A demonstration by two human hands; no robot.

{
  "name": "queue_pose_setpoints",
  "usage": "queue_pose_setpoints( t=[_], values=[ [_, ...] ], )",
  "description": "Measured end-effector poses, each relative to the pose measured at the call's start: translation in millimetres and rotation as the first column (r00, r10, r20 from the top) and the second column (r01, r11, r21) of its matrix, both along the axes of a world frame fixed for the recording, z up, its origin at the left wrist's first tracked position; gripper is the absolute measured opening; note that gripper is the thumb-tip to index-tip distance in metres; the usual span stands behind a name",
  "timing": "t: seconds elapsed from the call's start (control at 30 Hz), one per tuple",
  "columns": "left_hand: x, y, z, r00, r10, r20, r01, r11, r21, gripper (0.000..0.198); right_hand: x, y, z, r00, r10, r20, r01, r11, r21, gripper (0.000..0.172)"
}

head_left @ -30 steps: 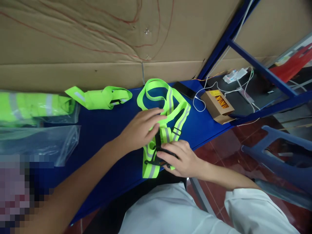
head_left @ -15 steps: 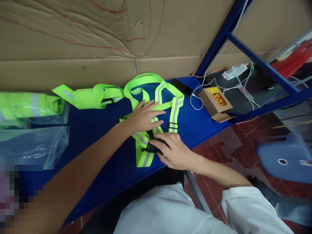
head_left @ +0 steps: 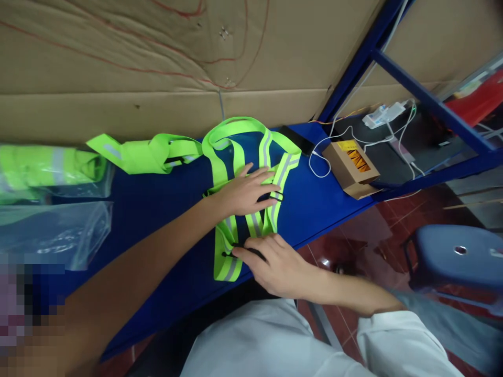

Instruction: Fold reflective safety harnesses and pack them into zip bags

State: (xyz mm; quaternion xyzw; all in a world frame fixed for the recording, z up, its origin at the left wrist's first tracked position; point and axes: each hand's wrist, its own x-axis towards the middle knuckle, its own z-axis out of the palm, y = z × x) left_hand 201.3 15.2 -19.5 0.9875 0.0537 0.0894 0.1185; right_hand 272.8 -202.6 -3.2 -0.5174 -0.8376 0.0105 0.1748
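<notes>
light: dim | glare: floor [head_left: 349, 238] | focus: soft | lower-left corner: pixelated

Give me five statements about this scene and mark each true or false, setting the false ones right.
1. The left hand lies spread over the fluorescent straps. True.
2. The right hand hangs free, touching nothing. False: the right hand holds a black fitting near the straps' lower end.
3. The cardboard box stands to the right of the straps. True.
4. The stool at right is red. False: the stool is blue.
5. A clear plastic bag lies left of the straps. True.
</notes>
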Motion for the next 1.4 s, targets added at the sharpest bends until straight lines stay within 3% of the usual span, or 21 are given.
queue_pose_setpoints(
  t=[0.17,0.23,0.33,0.4,0.47,0.5,0.53,0.6,0.63,0.7,0.77,0.87,0.97,1.1,1.23,1.3,1.4],
  values=[
    [0.0,31.9,-2.1,0.990,0.137,0.039,-0.135,0.990,-0.045,0.045,3.9,0.3,6.1,1.000,-0.028,-0.006,0.027,0.998,-0.058,0.058],
    [-5.7,38.8,8.6,0.985,0.164,0.061,-0.159,0.985,-0.071,0.040,10.3,2.8,12.7,0.999,-0.029,-0.013,0.028,0.996,-0.090,0.058],
    [-31.0,34.6,35.8,0.937,0.283,0.206,-0.255,0.955,-0.153,0.038,24.8,8.9,27.8,0.994,-0.029,-0.108,0.015,0.992,-0.124,0.049],
    [-60.1,20.4,53.2,0.762,0.508,0.401,-0.379,0.853,-0.360,0.028,35.6,15.0,39.9,0.979,-0.044,-0.200,0.016,0.990,-0.142,0.043],
    [-93.9,-1.2,62.0,0.555,0.705,0.441,-0.496,0.706,-0.505,0.015,45.2,22.2,51.0,0.958,-0.064,-0.278,0.019,0.987,-0.160,0.041],
    [-110.4,-13.7,62.0,0.536,0.740,0.406,-0.542,0.671,-0.506,0.014,49.1,25.9,55.7,0.949,-0.072,-0.307,0.020,0.985,-0.170,0.041],
    [-125.1,-26.5,59.3,0.605,0.724,0.332,-0.538,0.679,-0.500,0.016,52.2,29.4,59.5,0.941,-0.080,-0.328,0.022,0.984,-0.177,0.042],
    [-146.7,-50.4,47.0,0.831,0.517,0.207,-0.386,0.803,-0.454,0.019,56.3,35.2,64.8,0.932,-0.094,-0.351,0.029,0.982,-0.184,0.042],
    [-152.8,-60.2,38.9,0.897,0.417,0.147,-0.322,0.844,-0.429,0.024,57.2,37.3,66.6,0.931,-0.096,-0.353,0.032,0.983,-0.182,0.042],
    [-156.2,-72.5,22.2,0.952,0.294,0.082,-0.256,0.916,-0.308,0.040,57.6,39.3,69.4,0.932,-0.089,-0.352,0.030,0.985,-0.169,0.041],
    [-151.2,-73.0,8.8,0.975,0.222,0.018,-0.218,0.966,-0.136,0.044,56.5,38.9,71.9,0.939,-0.062,-0.337,0.008,0.987,-0.160,0.039],
    [-136.4,-54.8,-0.9,0.978,0.199,-0.056,-0.197,0.979,0.044,0.040,53.7,36.1,73.9,0.959,0.004,-0.283,-0.056,0.983,-0.176,0.035],
    [-119.8,-30.9,-2.2,0.949,0.314,-0.032,-0.308,0.945,0.111,0.041,49.7,34.3,67.7,0.981,0.058,-0.184,-0.086,0.986,-0.146,0.026],
    [-111.3,-20.6,-2.3,0.889,0.457,-0.023,-0.448,0.880,0.155,0.044,41.3,30.3,42.4,0.997,0.073,0.005,-0.073,0.997,0.029,0.025],
    [-136.2,-31.4,15.1,0.885,0.459,-0.081,-0.432,0.873,0.224,0.043,31.2,16.4,12.8,0.986,0.063,0.156,-0.097,0.971,0.220,0.016],
    [-148.0,-38.0,38.0,0.880,0.465,-0.092,-0.432,0.867,0.250,0.044,27.0,8.1,3.4,0.986,0.053,0.160,-0.099,0.950,0.297,0.007],
    [-137.3,-45.7,74.9,0.811,0.570,0.132,-0.585,0.780,0.225,0.034,21.5,-1.5,-1.3,0.988,0.048,0.146,-0.096,0.936,0.339,0.003]
  ],
)
